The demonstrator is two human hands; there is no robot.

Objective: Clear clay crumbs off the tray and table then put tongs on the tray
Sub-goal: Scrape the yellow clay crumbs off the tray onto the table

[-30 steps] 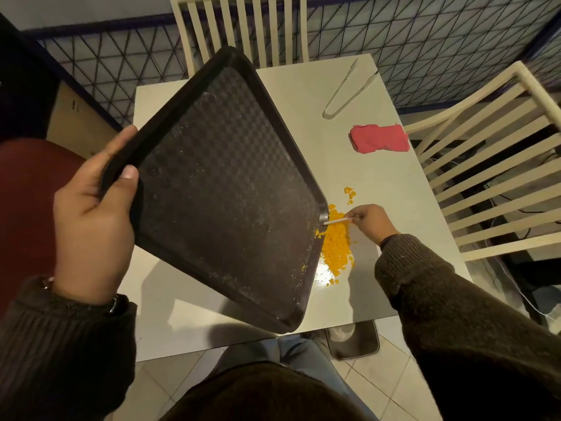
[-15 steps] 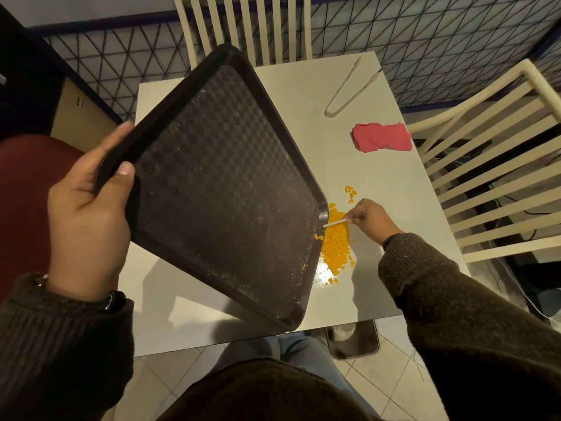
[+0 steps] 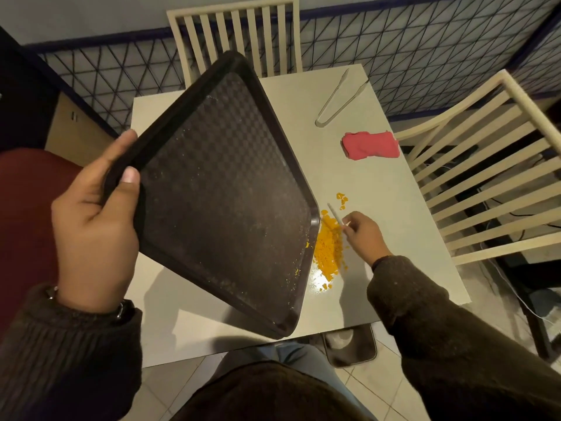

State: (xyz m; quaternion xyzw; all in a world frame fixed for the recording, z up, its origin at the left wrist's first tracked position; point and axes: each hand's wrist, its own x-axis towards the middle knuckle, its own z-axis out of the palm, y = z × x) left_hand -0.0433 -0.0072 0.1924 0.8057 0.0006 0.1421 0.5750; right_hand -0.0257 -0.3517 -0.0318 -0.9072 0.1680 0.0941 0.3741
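My left hand (image 3: 94, 226) grips the left edge of a dark brown tray (image 3: 224, 189), thumb on its rim, holding it tilted with its right corner low over the table. A heap of orange clay crumbs (image 3: 329, 249) lies on the white table (image 3: 394, 208) just beside that corner, and a few specks cling to the tray's lower edge. My right hand (image 3: 362, 232) pinches a thin white stick (image 3: 335, 213) whose tip points up and left over the heap. Clear plastic tongs (image 3: 337, 100) lie on the table at the far right.
A flat pink slab of clay (image 3: 370, 144) rests near the table's right edge. Cream slatted chairs stand behind (image 3: 233, 34) and to the right (image 3: 485, 177) of the table. A red seat (image 3: 27, 208) is at the left, tiled floor below.
The stick's tip has swung away from the tray's corner and now points up and left over the crumbs. The tray stays tilted in my left hand.
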